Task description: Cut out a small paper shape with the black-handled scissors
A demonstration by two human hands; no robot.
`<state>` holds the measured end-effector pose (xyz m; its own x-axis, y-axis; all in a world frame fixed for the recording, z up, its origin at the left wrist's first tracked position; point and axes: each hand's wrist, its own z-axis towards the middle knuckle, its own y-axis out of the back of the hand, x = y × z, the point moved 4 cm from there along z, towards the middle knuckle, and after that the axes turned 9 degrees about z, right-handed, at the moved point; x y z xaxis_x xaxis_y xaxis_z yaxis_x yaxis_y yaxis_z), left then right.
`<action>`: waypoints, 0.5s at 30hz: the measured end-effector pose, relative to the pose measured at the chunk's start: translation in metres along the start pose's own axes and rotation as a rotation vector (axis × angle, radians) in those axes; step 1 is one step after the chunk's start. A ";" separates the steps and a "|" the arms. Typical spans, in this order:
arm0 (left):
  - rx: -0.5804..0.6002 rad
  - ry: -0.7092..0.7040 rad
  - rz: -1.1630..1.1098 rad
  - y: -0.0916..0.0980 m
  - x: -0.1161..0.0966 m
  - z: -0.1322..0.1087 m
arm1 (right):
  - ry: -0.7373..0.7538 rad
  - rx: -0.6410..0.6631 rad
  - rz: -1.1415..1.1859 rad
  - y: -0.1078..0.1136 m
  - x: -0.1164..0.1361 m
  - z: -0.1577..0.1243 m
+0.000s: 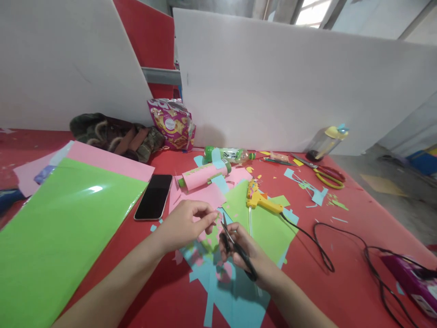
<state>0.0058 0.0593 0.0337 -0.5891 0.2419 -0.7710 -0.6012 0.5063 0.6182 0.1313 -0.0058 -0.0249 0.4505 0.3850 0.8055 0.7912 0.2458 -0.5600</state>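
Observation:
My right hand [241,248] grips a pair of black-handled scissors [243,257], its blades pointing up and left. Close to the blade tips, my left hand [194,221] pinches a small piece of pink paper [219,216] between thumb and finger; most of it is covered by the fingertips. Beneath both hands lie blue paper [235,296] and green paper [269,232], scattered with little pink cuttings [224,271]. A yellow glue gun [262,200] rests on the green sheet, just beyond my right hand.
Left of the hands are a phone [153,197] and large green sheets [75,218]. Behind lie a pink-wrapped roll [205,176], a bottle [228,155] and a snack bag [173,125]. Yellow-and-red-handled scissors [327,176] lie at back right. A black cord [321,248] crosses the right side.

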 end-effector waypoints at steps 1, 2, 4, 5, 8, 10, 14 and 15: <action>0.011 -0.005 0.008 -0.001 -0.001 0.000 | -0.003 0.009 0.005 0.000 0.000 0.000; 0.022 -0.009 0.015 -0.001 -0.001 0.000 | -0.004 0.018 0.010 0.000 -0.001 0.000; 0.038 -0.015 0.029 -0.002 -0.003 0.000 | -0.001 0.031 0.011 0.000 -0.001 0.001; 0.043 -0.017 0.033 -0.003 -0.003 0.000 | 0.002 0.037 0.008 0.000 -0.002 0.001; 0.054 -0.034 0.045 -0.003 -0.004 0.000 | 0.008 0.045 0.002 -0.001 -0.001 0.000; 0.065 -0.045 0.050 -0.004 -0.004 -0.001 | 0.006 0.046 0.007 -0.002 0.000 0.000; 0.064 -0.051 0.055 -0.004 -0.004 -0.001 | 0.002 0.046 0.012 -0.003 0.001 -0.002; 0.060 -0.050 0.056 -0.004 -0.003 -0.001 | 0.002 0.051 0.009 -0.003 0.001 -0.002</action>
<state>0.0098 0.0559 0.0338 -0.5925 0.3117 -0.7428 -0.5334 0.5392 0.6517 0.1302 -0.0077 -0.0223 0.4585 0.3855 0.8007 0.7651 0.2872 -0.5763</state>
